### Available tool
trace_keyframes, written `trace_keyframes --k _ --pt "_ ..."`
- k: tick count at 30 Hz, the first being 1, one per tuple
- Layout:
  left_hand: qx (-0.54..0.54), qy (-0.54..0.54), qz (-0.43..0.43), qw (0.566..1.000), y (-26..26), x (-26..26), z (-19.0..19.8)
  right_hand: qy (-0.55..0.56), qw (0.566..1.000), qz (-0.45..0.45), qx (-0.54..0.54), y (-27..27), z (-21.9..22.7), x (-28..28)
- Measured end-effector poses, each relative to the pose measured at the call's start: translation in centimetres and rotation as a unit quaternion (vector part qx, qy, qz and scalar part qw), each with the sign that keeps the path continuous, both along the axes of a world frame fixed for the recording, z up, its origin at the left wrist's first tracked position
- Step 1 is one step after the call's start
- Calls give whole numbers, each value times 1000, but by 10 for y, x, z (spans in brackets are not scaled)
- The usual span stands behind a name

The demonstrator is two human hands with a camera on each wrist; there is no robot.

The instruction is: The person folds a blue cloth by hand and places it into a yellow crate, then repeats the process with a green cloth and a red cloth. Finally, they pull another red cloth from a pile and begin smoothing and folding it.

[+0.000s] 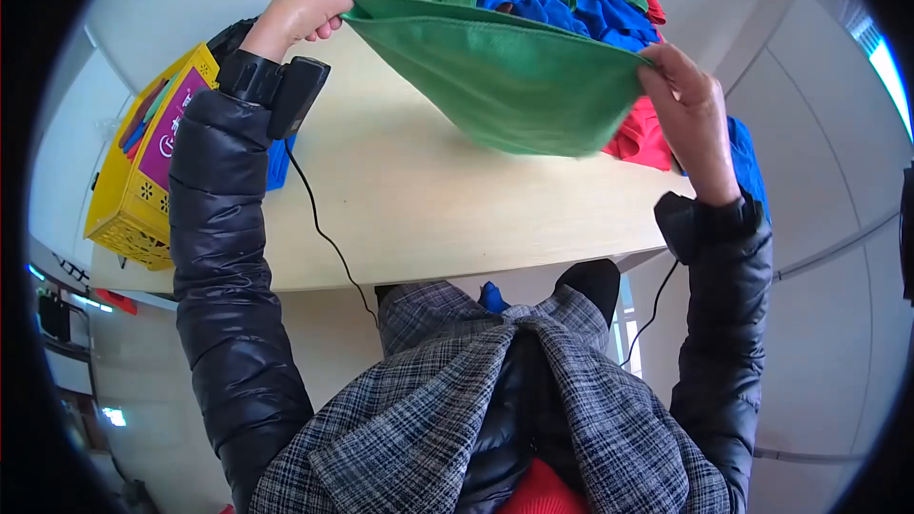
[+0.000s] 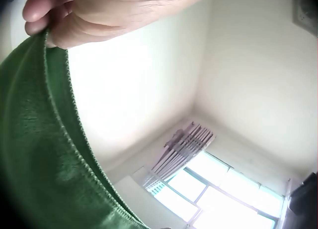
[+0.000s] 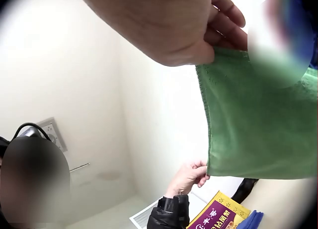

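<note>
A green cloth (image 1: 505,86) with stitched edges hangs stretched between both hands above the table (image 1: 400,228). My left hand (image 1: 307,8) pinches its upper left corner, and in the left wrist view two layers of the cloth (image 2: 54,119) part below the fingers. At the upper right corner my right hand (image 1: 690,109) grips the fabric between thumb and fingers. The right wrist view shows the cloth (image 3: 258,124) hanging down from the right hand (image 3: 169,25), with the left hand (image 3: 188,177) holding the other end. Its lower edge sags in a curve toward the body.
Behind the cloth lies a heaped pile of blue, red and green cloths (image 1: 581,0). A red cloth (image 1: 640,138) and a blue cloth (image 1: 747,167) lie to the right. At the left stands a yellow basket (image 1: 124,195), with a blue cloth (image 1: 278,167) nearby. Cables trail from both wrists.
</note>
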State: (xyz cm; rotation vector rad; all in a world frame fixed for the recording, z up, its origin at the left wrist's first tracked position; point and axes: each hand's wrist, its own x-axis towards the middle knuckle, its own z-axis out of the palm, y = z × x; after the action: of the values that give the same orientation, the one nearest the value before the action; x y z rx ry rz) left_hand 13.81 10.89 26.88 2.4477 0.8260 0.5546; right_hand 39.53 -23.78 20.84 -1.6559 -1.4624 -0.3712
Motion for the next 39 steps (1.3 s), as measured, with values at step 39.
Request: trace_keyframes --k 39 --pt "125 -84 5 989 104 46 -234 -35 983 156 -84 60 -153 -128"
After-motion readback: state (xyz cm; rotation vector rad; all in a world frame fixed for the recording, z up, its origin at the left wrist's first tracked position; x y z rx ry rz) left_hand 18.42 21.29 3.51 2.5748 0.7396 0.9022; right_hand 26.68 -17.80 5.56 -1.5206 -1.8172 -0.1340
